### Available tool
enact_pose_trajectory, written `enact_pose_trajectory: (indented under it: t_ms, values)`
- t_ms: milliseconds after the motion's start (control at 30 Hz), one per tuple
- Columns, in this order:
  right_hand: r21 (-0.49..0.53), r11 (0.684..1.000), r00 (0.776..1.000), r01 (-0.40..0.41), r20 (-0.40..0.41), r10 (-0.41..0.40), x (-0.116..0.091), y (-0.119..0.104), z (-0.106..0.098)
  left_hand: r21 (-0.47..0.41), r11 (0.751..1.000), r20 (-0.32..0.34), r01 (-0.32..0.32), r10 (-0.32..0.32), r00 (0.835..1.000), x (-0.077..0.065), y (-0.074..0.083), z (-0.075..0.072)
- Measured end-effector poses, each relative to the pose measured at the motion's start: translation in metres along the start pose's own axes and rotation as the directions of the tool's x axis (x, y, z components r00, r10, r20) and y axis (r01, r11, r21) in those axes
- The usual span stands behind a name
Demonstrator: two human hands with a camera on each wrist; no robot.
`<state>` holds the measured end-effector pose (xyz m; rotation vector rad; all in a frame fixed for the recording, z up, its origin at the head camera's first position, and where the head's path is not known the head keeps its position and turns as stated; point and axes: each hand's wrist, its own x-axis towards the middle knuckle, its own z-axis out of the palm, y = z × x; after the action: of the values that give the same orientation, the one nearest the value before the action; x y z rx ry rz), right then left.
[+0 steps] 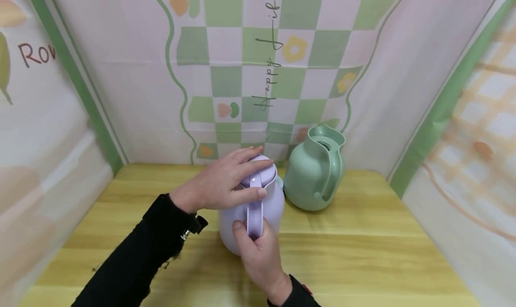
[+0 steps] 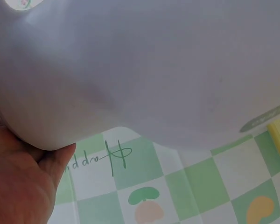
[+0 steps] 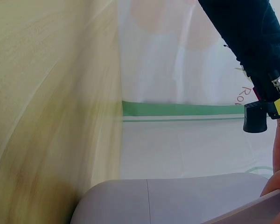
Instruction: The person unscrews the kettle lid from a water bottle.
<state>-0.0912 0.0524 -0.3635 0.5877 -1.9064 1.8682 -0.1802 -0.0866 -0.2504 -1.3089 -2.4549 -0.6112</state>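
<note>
A lilac thermos jug (image 1: pixel 272 208) stands on the wooden table, its handle turned towards me. My right hand (image 1: pixel 260 253) grips the lower part of the handle (image 1: pixel 255 219), thumb on the left side. Across the jug's top lies my left hand (image 1: pixel 219 181), fingers stretched over the rounded lid (image 1: pixel 264 175) and thumb laid across the handle's upper end. In the left wrist view the jug body (image 2: pixel 154 70) fills most of the picture, with the left hand (image 2: pixel 23 182) at its top edge. The right wrist view catches the jug's side (image 3: pixel 116 203) low down.
A green jug (image 1: pixel 308 177) of similar shape stands behind to the right, its spout open at the top. The table (image 1: pixel 363 253) is bounded by printed cloth walls (image 1: pixel 133 96) at the back and both sides. A small black device (image 1: pixel 197 225) sits at the left wrist.
</note>
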Motion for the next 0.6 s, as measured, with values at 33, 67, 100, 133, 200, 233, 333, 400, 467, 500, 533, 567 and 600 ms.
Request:
enact_pose_trajectory:
  t_ms: [33, 67, 100, 133, 200, 233, 333, 400, 467, 500, 533, 567, 600]
  values:
    - [0.001, 1.0, 1.0, 0.007, 0.004, -0.007, 0.0007, 0.0004, 0.0007, 0.008, 1.0, 0.005, 0.001, -0.001, 1.0, 0.0002, -0.0004, -0.0004]
    - [0.002, 1.0, 1.0, 0.007, 0.007, -0.007, 0.0013, 0.0006, 0.0013, 0.013, 1.0, 0.008, -0.002, 0.002, 1.0, 0.0003, -0.0009, -0.0008]
    - [0.002, 1.0, 1.0, 0.01, 0.009, -0.01, 0.002, 0.0009, 0.0019, 0.016, 1.0, 0.009, -0.003, 0.003, 1.0, 0.0004, -0.0015, -0.0011]
    - [0.0, 1.0, 1.0, 0.014, 0.01, -0.014, 0.0026, 0.0013, 0.0025, 0.019, 1.0, 0.009, -0.004, 0.003, 1.0, 0.0005, -0.002, -0.0014]
    - [-0.003, 1.0, 1.0, 0.024, 0.009, -0.024, 0.0034, 0.0021, 0.0035, 0.022, 1.0, 0.01, -0.002, 0.001, 1.0, 0.0006, -0.0029, -0.0018]
    - [-0.003, 0.999, 0.999, 0.032, 0.008, -0.032, 0.0034, 0.0029, 0.0039, 0.023, 1.0, 0.012, 0.0, 0.0, 1.0, 0.0006, -0.0032, -0.0017]
    - [-0.007, 0.999, 0.999, 0.048, 0.004, -0.048, 0.0023, 0.0046, 0.0042, 0.022, 1.0, 0.018, 0.001, -0.001, 1.0, 0.0004, -0.0039, -0.0001]
    - [-0.012, 0.999, 0.999, 0.051, 0.004, -0.051, 0.0014, 0.0057, 0.0041, 0.025, 1.0, 0.018, -0.001, 0.0, 1.0, -0.0003, -0.0039, 0.0016]
    - [-0.016, 0.999, 0.999, 0.046, 0.006, -0.046, 0.0008, 0.0062, 0.004, 0.031, 1.0, 0.011, -0.002, 0.001, 1.0, -0.0015, -0.0041, 0.0036]
    - [-0.018, 0.999, 0.999, 0.047, 0.006, -0.047, 0.0005, 0.0064, 0.0041, 0.034, 0.999, 0.008, -0.001, 0.001, 1.0, -0.002, -0.0042, 0.0044]
    - [-0.021, 0.999, 0.999, 0.046, 0.006, -0.046, 0.0002, 0.0064, 0.0041, 0.037, 0.999, 0.001, -0.001, 0.001, 1.0, -0.0026, -0.0043, 0.0052]
    - [-0.027, 0.999, 0.999, 0.041, 0.005, -0.041, 0.0002, 0.0061, 0.0042, 0.039, 0.999, -0.005, 0.002, -0.002, 1.0, -0.0034, -0.0044, 0.0055]
    - [-0.032, 0.999, 0.999, 0.036, 0.003, -0.036, 0.0006, 0.0062, 0.0045, 0.041, 0.999, -0.01, 0.005, -0.005, 1.0, -0.0039, -0.0045, 0.0057]
